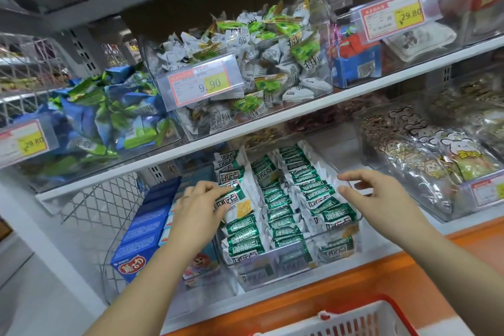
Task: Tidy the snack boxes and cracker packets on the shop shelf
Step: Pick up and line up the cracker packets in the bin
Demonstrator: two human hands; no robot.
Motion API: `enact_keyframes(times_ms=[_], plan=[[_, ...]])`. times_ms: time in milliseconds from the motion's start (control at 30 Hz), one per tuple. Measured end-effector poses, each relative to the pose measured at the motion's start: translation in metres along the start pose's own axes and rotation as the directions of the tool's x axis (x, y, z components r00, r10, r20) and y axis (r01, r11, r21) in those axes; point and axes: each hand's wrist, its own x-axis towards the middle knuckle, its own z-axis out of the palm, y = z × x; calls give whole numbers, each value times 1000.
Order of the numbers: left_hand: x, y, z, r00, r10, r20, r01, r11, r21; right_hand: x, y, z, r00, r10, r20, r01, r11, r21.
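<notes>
The cracker packets (286, 199), green and white, stand in three rows inside a clear bin (272, 267) on the lower shelf, near the middle of the view. The left hand (199, 207) reaches in from 7 o'clock and grips one raised packet (236, 196) of the left row, with the fingers over its edge and the thumb under it. This packet stands higher than its neighbours and is tilted. The right hand (381, 199) reaches in from 5 o'clock and is at the right rim of the bin, at 3 o'clock of the packets. Its fingers are spread and loosely bent and hold nothing; I cannot tell if the fingertips touch the rim. At 9 o'clock of the bin lie the blue snack boxes (144, 224) in a row. The left forearm covers part of a pale box (201, 262) with a cartoon face, which is between them and the bin. Farther toward 9 o'clock stands a wire divider (109, 199). At 12 o'clock the white shelf board (272, 128) crosses just above the back packets and carries a tub of wrapped sweets (259, 63) with a price tag (204, 86). At 10 o'clock is a bin of blue and green packets (109, 117), and at 2 o'clock are bags with cartoon animals (436, 150). At 6 o'clock are an orange ledge (381, 275) and a red basket (354, 319).
</notes>
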Motion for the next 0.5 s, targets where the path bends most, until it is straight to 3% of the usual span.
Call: enact_keyframes(times_ms=[200, 367, 500], plan=[[19, 28, -18, 995, 70, -71, -82, 978, -189, 37, -3, 4, 995, -43, 92, 52, 994, -94], [99, 63, 0, 976, 138, 170, -107, 978, -182, 66, 7, 11, 981, -27, 193, 43, 996, -79], [152, 70, 23, 941, 201, 272, -185, 979, -84, 78, 20, 9, 971, 0, 240, 4, 1000, -14]])
